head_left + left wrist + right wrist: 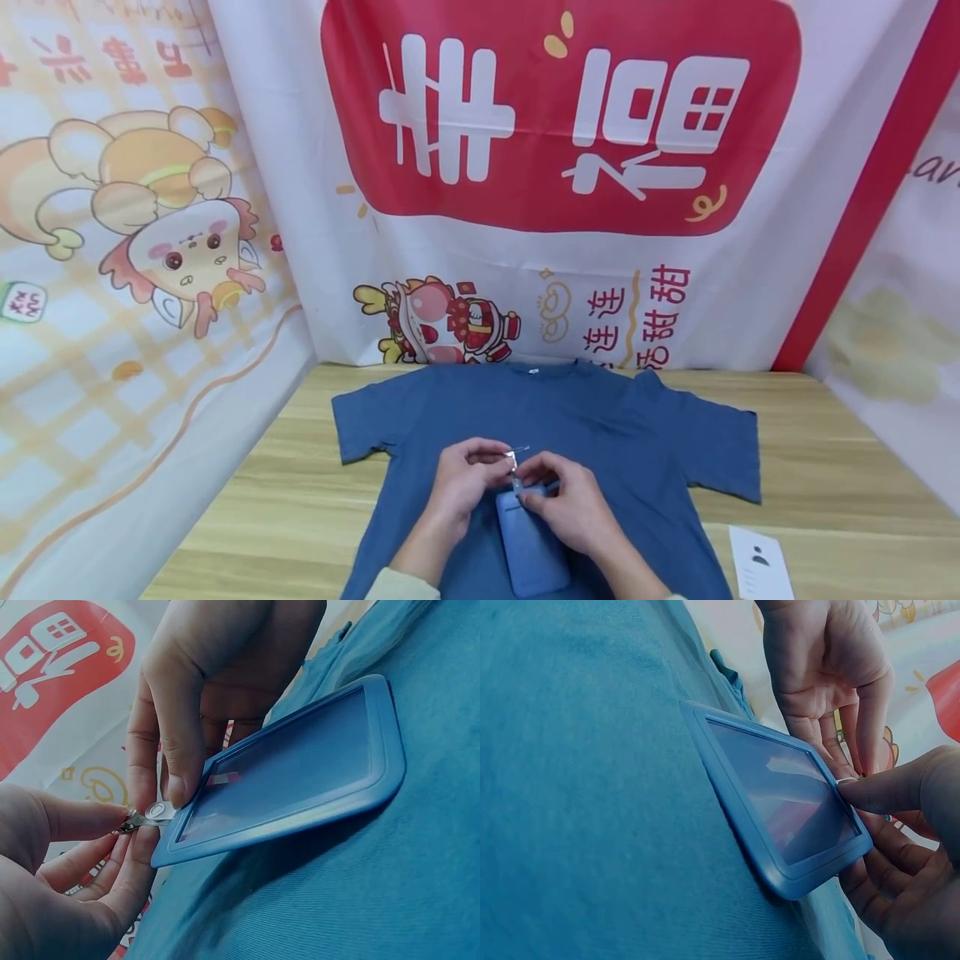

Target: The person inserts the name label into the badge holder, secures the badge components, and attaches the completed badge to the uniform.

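Observation:
A blue badge holder [534,550] with a clear window [289,761] is tilted up off a dark blue T-shirt [600,433]. At its top end is a badge clip: a clear strap with a round snap [156,811] and a small metal clip [130,824]. My left hand [465,477] pinches the metal clip between thumb and fingertips. With my right hand [567,498] I grip the holder's top end, thumb [877,789] at the strap and fingers behind. Both hands nearly meet there, partly hiding the clip in the right wrist view.
The T-shirt lies spread flat on a wood-grain table [277,500], collar toward the back. To the right lies a white card [759,567] with dark marks. Printed cloth hangings [285,167] enclose the back and sides.

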A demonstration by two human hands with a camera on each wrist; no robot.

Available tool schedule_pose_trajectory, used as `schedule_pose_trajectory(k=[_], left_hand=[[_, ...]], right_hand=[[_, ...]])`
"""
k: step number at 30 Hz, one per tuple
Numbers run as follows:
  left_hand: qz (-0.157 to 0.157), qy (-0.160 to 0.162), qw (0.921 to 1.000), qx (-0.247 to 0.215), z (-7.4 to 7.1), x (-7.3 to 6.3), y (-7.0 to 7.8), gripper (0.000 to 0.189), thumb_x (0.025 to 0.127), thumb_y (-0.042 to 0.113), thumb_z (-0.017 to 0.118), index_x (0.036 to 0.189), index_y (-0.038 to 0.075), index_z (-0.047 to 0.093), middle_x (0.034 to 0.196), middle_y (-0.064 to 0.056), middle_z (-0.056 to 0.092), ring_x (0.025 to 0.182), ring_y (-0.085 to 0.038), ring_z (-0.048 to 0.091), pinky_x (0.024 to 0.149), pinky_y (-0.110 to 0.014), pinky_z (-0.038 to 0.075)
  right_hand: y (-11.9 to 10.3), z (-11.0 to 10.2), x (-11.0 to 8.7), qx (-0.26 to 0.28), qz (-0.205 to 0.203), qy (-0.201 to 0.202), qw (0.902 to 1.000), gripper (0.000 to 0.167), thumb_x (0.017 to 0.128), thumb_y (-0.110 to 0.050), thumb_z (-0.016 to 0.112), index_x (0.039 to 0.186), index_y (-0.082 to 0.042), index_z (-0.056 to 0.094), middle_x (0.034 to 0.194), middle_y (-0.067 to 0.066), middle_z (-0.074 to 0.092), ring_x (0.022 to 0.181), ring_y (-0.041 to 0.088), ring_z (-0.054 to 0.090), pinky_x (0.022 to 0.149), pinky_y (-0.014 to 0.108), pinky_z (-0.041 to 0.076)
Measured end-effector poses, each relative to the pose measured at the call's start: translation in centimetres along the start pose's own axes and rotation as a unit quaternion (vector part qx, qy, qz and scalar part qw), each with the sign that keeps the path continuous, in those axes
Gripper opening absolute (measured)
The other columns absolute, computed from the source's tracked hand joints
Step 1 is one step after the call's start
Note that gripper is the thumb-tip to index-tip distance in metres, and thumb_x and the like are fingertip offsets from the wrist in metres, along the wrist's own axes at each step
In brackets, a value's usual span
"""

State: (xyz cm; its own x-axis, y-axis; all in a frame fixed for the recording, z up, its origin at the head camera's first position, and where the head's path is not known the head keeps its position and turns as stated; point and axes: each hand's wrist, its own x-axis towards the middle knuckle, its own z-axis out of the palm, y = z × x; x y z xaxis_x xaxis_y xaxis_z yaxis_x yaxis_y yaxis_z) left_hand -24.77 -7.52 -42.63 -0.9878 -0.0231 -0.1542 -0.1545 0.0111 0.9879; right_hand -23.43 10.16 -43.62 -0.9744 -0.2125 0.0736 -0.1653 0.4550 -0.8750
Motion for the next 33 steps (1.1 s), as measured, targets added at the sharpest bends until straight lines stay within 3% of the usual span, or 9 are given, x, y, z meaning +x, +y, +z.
schedule_pose_trajectory(k=[8, 33], left_hand=[[0.027, 0.002, 0.9996, 0.003, 0.22, -0.03, -0.34, 0.024, 0.092, -0.001, 0.079, 0.115, -0.008, 0.076, 0.095, -0.01, 0.078, 0.077, -0.01, 0.071, 0.077, -0.03, 0.065], [0.009, 0.005, 0.9999, -0.007, 0.5, -0.06, -0.44, 0.023, 0.093, -0.002, 0.078, 0.114, -0.008, 0.075, 0.092, -0.007, 0.077, 0.075, -0.01, 0.069, 0.074, -0.029, 0.062]], right_hand=[[-0.05, 0.24, -0.16, 0.0, -0.013, 0.002, 0.9999, 0.02, 0.09, -0.004, 0.084, 0.105, -0.016, 0.076, 0.096, 0.001, 0.072, 0.091, 0.015, 0.064, 0.073, 0.028, 0.051], [0.53, 0.34, -0.04, 0.001, -0.011, -0.025, 0.9996, 0.019, 0.094, -0.001, 0.079, 0.107, -0.013, 0.071, 0.1, 0.002, 0.069, 0.092, 0.017, 0.061, 0.073, 0.026, 0.048]])
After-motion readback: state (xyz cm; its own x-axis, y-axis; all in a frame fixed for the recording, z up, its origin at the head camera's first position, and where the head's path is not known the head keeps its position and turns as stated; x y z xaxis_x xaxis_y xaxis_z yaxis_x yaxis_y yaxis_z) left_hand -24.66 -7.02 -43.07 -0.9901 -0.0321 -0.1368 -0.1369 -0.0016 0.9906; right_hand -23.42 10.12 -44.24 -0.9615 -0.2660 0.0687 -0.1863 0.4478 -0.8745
